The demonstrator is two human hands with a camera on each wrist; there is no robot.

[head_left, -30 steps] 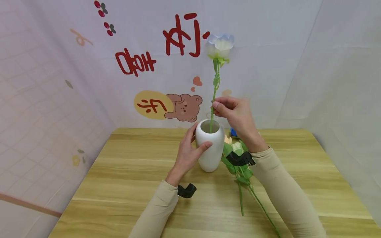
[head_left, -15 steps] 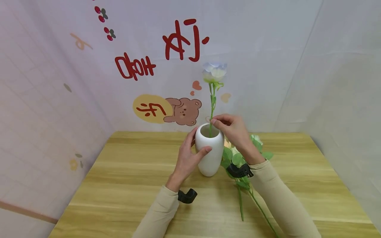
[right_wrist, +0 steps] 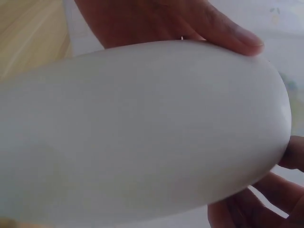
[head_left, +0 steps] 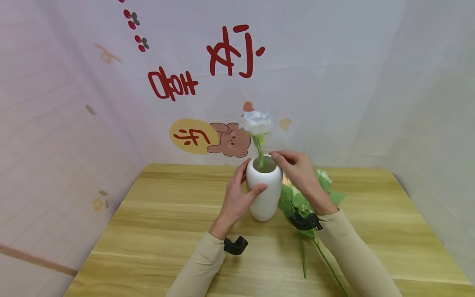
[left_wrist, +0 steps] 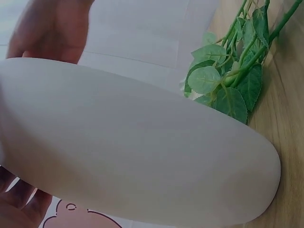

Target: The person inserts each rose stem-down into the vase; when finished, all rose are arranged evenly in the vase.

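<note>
In the head view, my left hand [head_left: 236, 198] grips the side of a white vase [head_left: 265, 198], its thumb across the front and fingers behind. A white artificial flower [head_left: 257, 123] stands in the vase, its stem tilted left against the mouth. My right hand [head_left: 298, 171] is beside the vase's right rim, fingertips at the edge and apart from the stem. In the right wrist view, fingers [right_wrist: 270, 194] are loosely bent around the rim area. The vase fills the left wrist view, where its base rests on the table.
More artificial flowers [head_left: 298, 200] with green leaves lie on the wooden table [head_left: 178, 231], to the right of the vase and partly under my right forearm. Behind the table hangs a white backdrop [head_left: 326, 103] with printed red characters and a bear.
The flower has gone down into the vase and now leans left. My right hand moved down with the stem, then let go of it at the rim. The left hand kept hold of the vase.
</note>
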